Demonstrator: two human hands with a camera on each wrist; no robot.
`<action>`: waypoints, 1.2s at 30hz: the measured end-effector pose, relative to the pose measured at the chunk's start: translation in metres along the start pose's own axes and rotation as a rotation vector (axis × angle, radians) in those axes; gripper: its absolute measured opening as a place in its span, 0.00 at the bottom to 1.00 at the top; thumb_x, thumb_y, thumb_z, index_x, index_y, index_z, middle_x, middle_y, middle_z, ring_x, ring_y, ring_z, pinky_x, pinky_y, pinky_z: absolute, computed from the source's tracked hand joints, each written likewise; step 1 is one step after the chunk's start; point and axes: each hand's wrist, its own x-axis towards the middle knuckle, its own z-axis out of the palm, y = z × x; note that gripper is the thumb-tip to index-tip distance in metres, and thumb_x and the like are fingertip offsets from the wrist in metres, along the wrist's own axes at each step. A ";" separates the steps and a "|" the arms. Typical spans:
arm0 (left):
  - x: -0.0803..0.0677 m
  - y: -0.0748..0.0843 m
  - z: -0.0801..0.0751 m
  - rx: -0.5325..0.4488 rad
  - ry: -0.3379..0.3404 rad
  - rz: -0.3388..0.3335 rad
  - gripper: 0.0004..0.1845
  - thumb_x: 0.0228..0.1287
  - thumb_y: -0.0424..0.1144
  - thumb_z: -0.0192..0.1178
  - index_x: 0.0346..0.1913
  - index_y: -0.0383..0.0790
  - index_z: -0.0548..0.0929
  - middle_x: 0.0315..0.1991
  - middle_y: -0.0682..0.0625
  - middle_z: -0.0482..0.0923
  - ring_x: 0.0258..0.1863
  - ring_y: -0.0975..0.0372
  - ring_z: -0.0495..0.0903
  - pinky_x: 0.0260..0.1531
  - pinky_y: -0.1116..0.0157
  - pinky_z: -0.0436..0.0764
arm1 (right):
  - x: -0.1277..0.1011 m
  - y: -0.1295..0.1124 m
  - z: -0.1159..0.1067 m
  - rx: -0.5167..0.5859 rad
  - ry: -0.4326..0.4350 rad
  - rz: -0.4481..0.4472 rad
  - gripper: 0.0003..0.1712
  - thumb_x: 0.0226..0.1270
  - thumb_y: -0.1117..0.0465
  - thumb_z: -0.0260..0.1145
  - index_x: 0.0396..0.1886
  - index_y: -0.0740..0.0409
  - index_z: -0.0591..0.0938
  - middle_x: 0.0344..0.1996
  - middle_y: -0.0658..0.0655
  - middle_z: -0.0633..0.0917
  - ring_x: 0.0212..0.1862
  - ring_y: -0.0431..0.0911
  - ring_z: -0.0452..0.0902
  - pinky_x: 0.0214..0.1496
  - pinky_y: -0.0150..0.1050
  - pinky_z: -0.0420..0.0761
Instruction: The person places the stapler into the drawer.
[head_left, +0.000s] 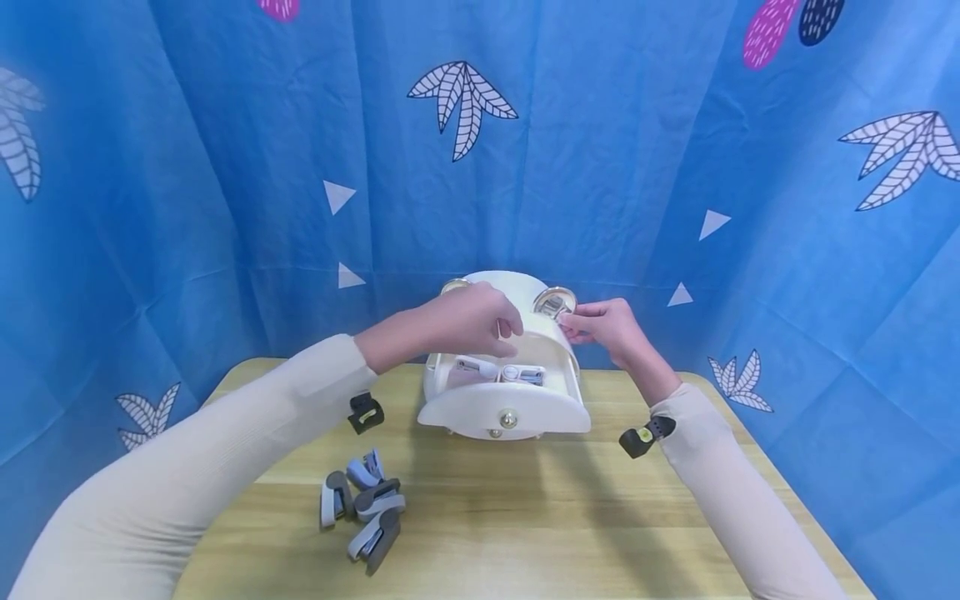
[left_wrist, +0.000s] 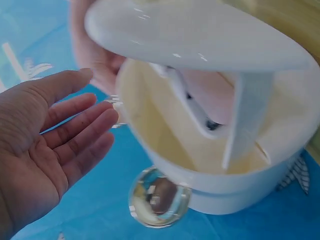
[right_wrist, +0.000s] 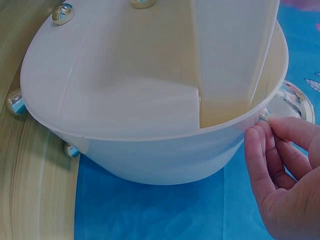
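Note:
A white rounded box (head_left: pixel 506 287) shaped like an alarm clock stands at the back of the table, its drawer (head_left: pixel 457 408) pulled out toward me. Small light-coloured staplers (head_left: pixel 532 377) lie inside the drawer. My left hand (head_left: pixel 472 321) hovers over the box's top front, fingers loosely extended and holding nothing; the left wrist view shows its palm beside the box. With thumb and fingertips, my right hand (head_left: pixel 609 327) pinches the short stem of the shiny gold bell (right_wrist: pixel 296 102) on the box's right side. Another gold bell (head_left: pixel 455 285) is partly hidden behind my left hand.
Several grey and blue small staplers (head_left: pixel 375 542) lie clustered at the table's left front. Gold knobs (head_left: pixel 508 418) stick out from the drawer front. A blue patterned curtain (head_left: pixel 600 167) hangs close behind and around the wooden table (head_left: pixel 525 533).

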 end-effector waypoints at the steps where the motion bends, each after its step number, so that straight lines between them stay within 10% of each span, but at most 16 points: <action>1: -0.004 0.002 -0.002 -0.024 0.014 -0.011 0.14 0.65 0.41 0.69 0.50 0.39 0.89 0.43 0.49 0.90 0.43 0.61 0.87 0.48 0.65 0.86 | 0.000 0.000 0.000 0.006 -0.001 0.000 0.22 0.67 0.60 0.72 0.55 0.71 0.84 0.26 0.49 0.89 0.32 0.39 0.86 0.41 0.38 0.90; 10: -0.063 0.023 0.009 -0.410 0.248 0.028 0.11 0.69 0.42 0.67 0.50 0.44 0.89 0.44 0.54 0.90 0.41 0.68 0.87 0.44 0.68 0.87 | -0.003 0.001 0.000 -0.022 -0.015 -0.011 0.23 0.69 0.59 0.71 0.56 0.73 0.83 0.29 0.51 0.90 0.33 0.38 0.87 0.42 0.37 0.90; 16: -0.091 0.030 0.060 -0.723 0.198 -0.073 0.13 0.70 0.45 0.65 0.51 0.44 0.89 0.45 0.54 0.89 0.43 0.66 0.86 0.46 0.67 0.87 | -0.005 0.001 0.000 -0.010 -0.025 -0.015 0.23 0.69 0.60 0.71 0.56 0.74 0.82 0.30 0.52 0.90 0.33 0.38 0.87 0.42 0.37 0.90; 25: -0.095 0.021 0.131 -1.057 0.119 -0.177 0.15 0.75 0.47 0.59 0.50 0.41 0.89 0.47 0.42 0.89 0.48 0.57 0.87 0.50 0.57 0.87 | -0.005 -0.001 0.001 -0.023 -0.019 -0.012 0.21 0.69 0.60 0.71 0.54 0.72 0.84 0.28 0.51 0.89 0.33 0.39 0.87 0.43 0.40 0.90; 36: -0.083 0.025 0.153 -1.364 0.154 -0.317 0.26 0.76 0.52 0.57 0.61 0.32 0.81 0.53 0.41 0.87 0.53 0.54 0.87 0.54 0.58 0.86 | -0.004 -0.003 0.000 -0.009 -0.013 0.003 0.23 0.68 0.59 0.72 0.54 0.72 0.84 0.27 0.50 0.88 0.33 0.40 0.86 0.42 0.38 0.90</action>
